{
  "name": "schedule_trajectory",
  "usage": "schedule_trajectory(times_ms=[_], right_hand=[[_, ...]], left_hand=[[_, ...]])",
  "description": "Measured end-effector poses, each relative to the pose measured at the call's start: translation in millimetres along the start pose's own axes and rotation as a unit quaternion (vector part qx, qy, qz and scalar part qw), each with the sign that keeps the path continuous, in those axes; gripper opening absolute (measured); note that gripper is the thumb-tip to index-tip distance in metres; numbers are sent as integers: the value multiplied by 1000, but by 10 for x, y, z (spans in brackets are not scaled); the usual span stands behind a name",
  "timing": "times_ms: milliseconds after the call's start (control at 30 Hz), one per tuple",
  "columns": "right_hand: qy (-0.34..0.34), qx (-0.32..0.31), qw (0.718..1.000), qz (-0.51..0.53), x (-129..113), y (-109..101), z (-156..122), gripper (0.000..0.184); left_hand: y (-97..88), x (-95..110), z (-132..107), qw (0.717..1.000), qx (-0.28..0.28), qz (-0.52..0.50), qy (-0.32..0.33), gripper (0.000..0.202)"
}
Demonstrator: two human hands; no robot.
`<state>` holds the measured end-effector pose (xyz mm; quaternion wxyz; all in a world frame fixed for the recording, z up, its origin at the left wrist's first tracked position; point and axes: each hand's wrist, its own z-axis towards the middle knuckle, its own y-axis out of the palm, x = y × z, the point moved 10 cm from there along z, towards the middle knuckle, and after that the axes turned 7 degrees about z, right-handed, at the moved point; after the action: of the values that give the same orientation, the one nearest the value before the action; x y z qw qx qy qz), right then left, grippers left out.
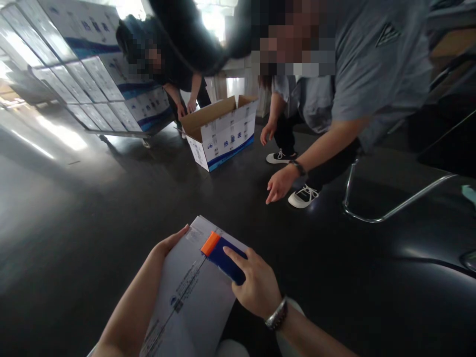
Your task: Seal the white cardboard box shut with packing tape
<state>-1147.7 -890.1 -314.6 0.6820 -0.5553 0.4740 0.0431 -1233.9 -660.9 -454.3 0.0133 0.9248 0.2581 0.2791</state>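
A closed white carton [189, 292] with small blue print lies in front of me, its centre seam running away from me. My left hand [169, 244] lies flat along the carton's far left edge, fingers stretched out. My right hand [255, 285], with a metal watch at the wrist, grips a blue tool with an orange end [221, 253] and presses it onto the carton's top at the far end of the seam.
An open white-and-blue carton [223, 130] stands on the dark floor [92, 223]. A person in grey reaches a hand [278, 184] down toward the floor. Another person bends behind the open carton. Stacked cartons [92, 69] sit on a trolley at left. A chrome chair leg [390, 210] curves at right.
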Motion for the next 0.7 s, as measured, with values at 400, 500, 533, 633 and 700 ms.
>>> schedule_trajectory(times_ms=[400, 500, 533, 633, 700], right_hand=[[-13, 15, 1000, 22, -6, 0, -9, 73], [-11, 7, 1000, 27, -19, -3, -5, 73], [-9, 1, 1000, 29, -23, 0, -5, 73], [-13, -14, 999, 37, -50, 0, -13, 73], [-17, -25, 999, 45, -72, -3, -21, 73]], left_hand=[[27, -19, -46, 1000, 12, 6, -27, 59], [63, -10, -71, 1000, -1, -6, -27, 58], [60, -14, -81, 999, 3, -6, -31, 58], [28, -23, -125, 999, 33, 0, -41, 58], [4, -31, -167, 997, 58, 5, -50, 57]])
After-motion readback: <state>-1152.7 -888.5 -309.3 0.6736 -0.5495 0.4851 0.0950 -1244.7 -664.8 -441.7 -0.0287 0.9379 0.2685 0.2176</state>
